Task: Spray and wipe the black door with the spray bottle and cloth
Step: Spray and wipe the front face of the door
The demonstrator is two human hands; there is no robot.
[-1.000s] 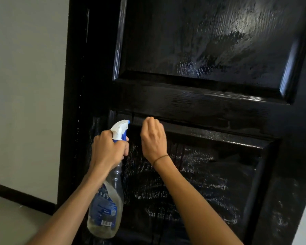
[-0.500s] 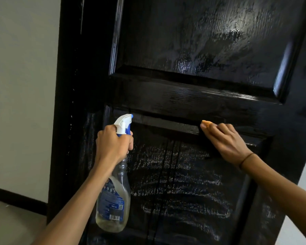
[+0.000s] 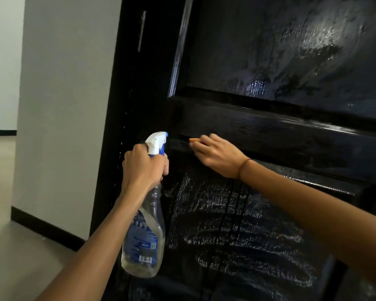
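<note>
Door: the glossy black panelled wooden door is seen wet, with streaks across its lower panel.
Left hand: the left hand is wrapped round the neck of the clear plastic spray bottle with a white and blue trigger head, which is held upright just beside the door's left stile.
Right hand: the right hand is pressed flat to the ledge above the lower panel; only an orange edge of the cloth is seen past the fingertips.
Advice: the moulding groove is probably best followed with steady pressure, and the streaked panel below should be wiped next.
</note>
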